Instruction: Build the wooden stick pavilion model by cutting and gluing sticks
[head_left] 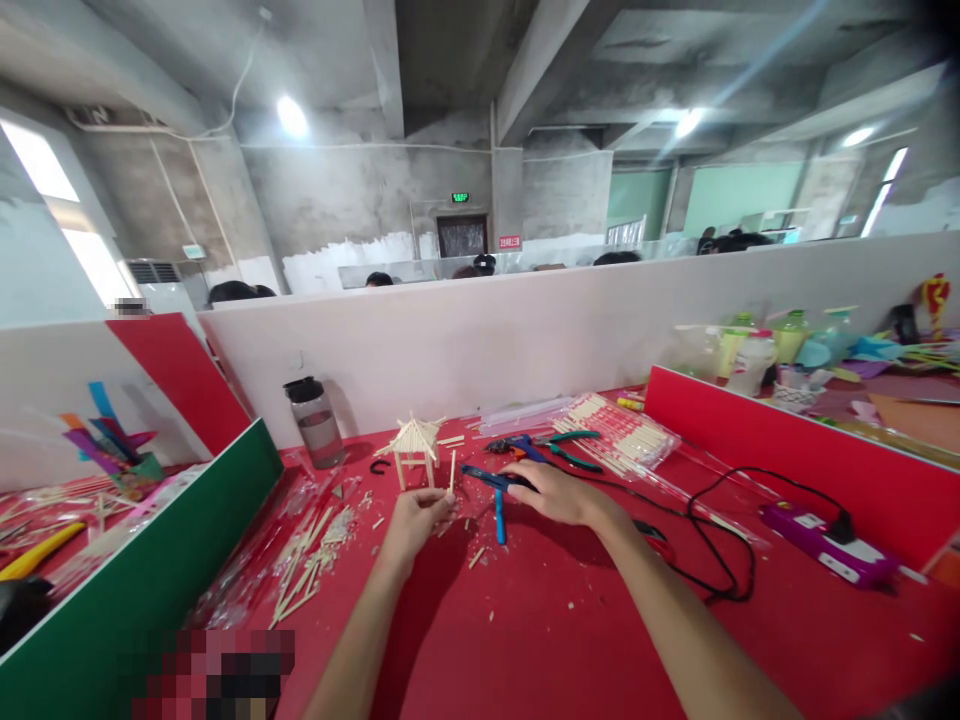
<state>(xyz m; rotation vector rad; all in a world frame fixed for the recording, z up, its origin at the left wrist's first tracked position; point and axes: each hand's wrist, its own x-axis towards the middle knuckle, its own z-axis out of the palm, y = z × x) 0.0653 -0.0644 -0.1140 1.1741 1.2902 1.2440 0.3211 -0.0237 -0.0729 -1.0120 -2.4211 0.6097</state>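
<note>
My left hand (416, 520) is closed, its fingertips pinching a short wooden stick (452, 468) that stands nearly upright. Just behind it rests a small pavilion-like model (415, 445) built of wooden sticks, with a peaked roof and legs. My right hand (559, 492) is curled over a dark blue tool (480, 474), whose kind I cannot make out because the fingers cover part of it. A bright blue handle (500, 517) points towards me below that tool. Beyond my right hand lie green-handled pliers (577, 436) and another blue and red tool (525, 444).
Loose sticks (304, 565) and clear wrapping lie at left, near a water bottle (315, 425). A stick pack (619, 432) lies at back right. A black cord (709, 545) reaches a purple power strip (829, 545). Green (172, 535) and red (795, 465) dividers flank the red table.
</note>
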